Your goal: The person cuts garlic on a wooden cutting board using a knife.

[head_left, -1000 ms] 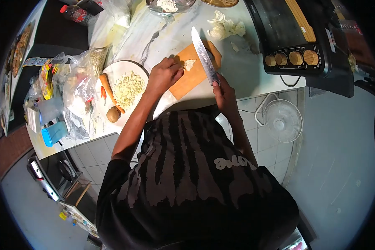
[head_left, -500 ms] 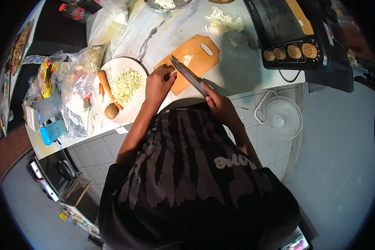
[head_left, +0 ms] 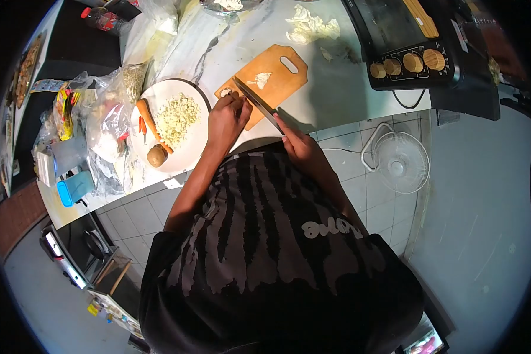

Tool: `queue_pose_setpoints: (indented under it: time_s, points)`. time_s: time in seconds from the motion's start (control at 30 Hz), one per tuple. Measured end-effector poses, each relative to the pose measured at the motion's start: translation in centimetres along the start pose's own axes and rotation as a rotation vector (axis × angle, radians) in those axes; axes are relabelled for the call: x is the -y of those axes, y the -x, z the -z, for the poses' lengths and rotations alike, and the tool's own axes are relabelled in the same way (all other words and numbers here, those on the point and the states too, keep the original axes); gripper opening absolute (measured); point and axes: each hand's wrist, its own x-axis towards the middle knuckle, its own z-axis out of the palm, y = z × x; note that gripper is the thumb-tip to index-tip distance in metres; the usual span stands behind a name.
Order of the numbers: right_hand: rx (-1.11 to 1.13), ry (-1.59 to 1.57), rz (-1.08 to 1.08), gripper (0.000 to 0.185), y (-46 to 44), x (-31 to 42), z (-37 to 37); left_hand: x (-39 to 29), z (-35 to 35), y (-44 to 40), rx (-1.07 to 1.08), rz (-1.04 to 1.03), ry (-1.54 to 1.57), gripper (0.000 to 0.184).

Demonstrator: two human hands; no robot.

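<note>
My right hand (head_left: 298,141) grips the handle of a kitchen knife (head_left: 255,98), whose blade slants across a wooden cutting board (head_left: 286,82). Close to the blade, at the board's left end, my left hand (head_left: 228,118) is closed with its fingertips bunched together. What it pinches is hidden by the fingers. A small pale piece (head_left: 225,92) shows just beyond those fingertips. Pale scraps (head_left: 262,79) lie on the board past the knife. Beside my left hand stands a white plate (head_left: 189,156) bearing chopped pale pieces (head_left: 178,118), a carrot (head_left: 145,112), red chillies (head_left: 142,125) and a round brown vegetable (head_left: 157,155).
Pale leaf-like peelings (head_left: 312,28) lie behind the board. A black appliance with wooden knobs (head_left: 413,62) stands at the right. Plastic bags (head_left: 107,133) and a blue-lidded container (head_left: 75,187) crowd the left. A white fan (head_left: 400,160) is on the floor.
The knife and my right hand have shifted slightly left, bringing the blade nearer the board's left end. My left hand's fingers have turned and bunched closer, and a pale piece now shows beyond them.
</note>
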Motion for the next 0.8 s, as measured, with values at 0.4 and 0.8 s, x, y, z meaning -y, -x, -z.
queue_pose_setpoints:
  time_s: [0.4, 0.8]
  points:
    - [0.161, 0.034, -0.125, 0.060, -0.2, 1.8, 1.5, -1.0, 0.5, 0.6, 0.133, -0.045, -0.173, 0.025]
    - [0.229, -0.130, -0.178, 0.051, -1.5, -0.6, 1.5, 1.1, 1.2, -2.2, 0.202, 0.434, 0.192, 0.013]
